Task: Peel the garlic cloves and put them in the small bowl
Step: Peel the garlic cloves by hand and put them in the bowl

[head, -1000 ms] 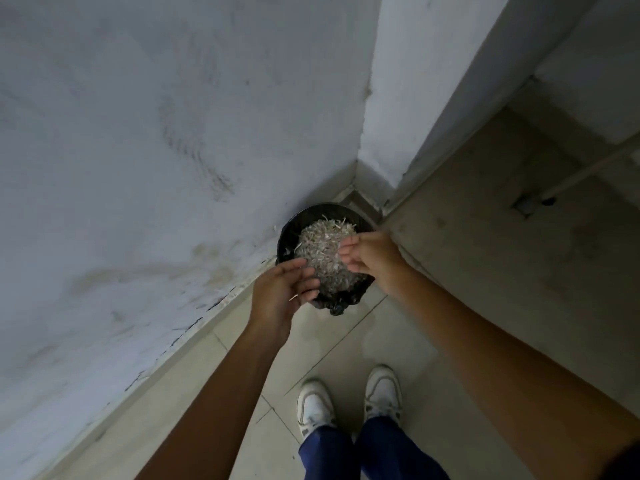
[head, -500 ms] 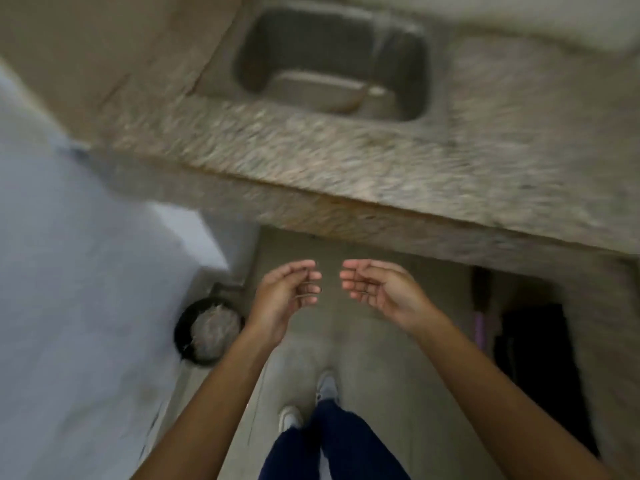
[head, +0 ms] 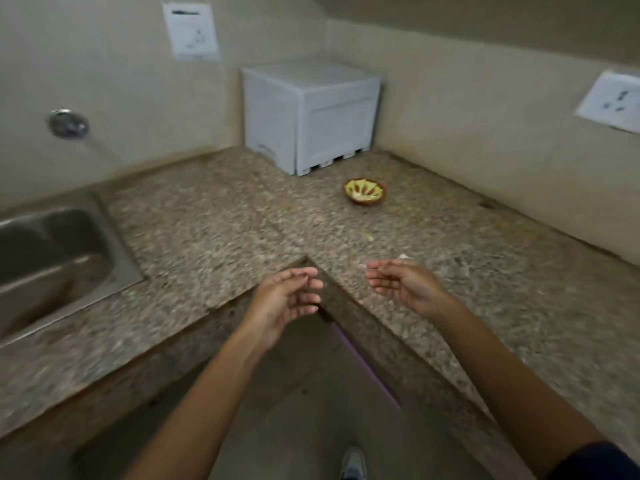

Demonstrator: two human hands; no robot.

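Over the counter's inner corner (head: 306,259), left hand (head: 287,299) and right hand (head: 403,284) hover released, small bowl (head: 364,191) well apart.

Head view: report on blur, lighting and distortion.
Head view: motion blur smears the granite counter, the sink and both hands, left and right; lighting dim and even, no glare; wide-angle bending curves the walls; the small bowl stays recognisable.
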